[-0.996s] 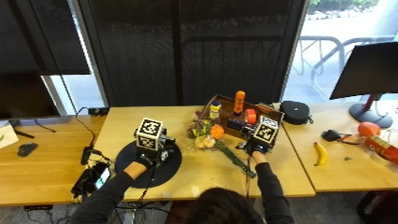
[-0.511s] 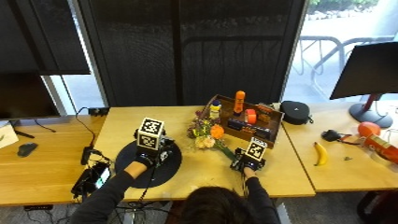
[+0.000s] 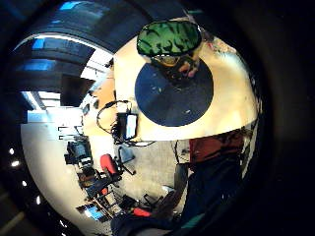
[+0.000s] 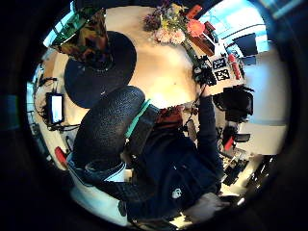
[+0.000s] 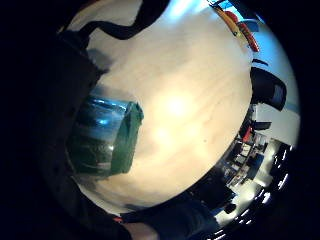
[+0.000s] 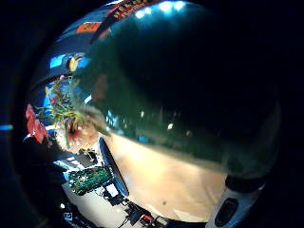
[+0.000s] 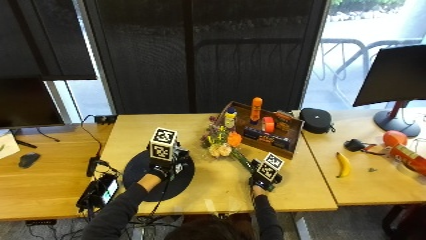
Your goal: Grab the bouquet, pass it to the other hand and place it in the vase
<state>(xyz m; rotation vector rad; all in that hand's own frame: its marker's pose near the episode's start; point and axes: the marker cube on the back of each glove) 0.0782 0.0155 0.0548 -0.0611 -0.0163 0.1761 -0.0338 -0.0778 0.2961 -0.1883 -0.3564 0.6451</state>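
I am watching the bench point(image 7: 219, 192) first: the bouquet point(image 7: 223, 142) is lying flat on it, blooms toward the wooden tray point(image 7: 269, 135), stems running toward my right hand point(image 7: 263, 180). That hand is sitting at the stem wrap, though I cannot tell whether its fingers are closing on it yet. My left hand point(image 7: 163, 167) is grasping the vase point(image 4: 86, 36) on the dark mat point(image 7: 143, 180). I am judging the risks: stems slipping during handover, or blooms snagging the tray and tipping bottles.
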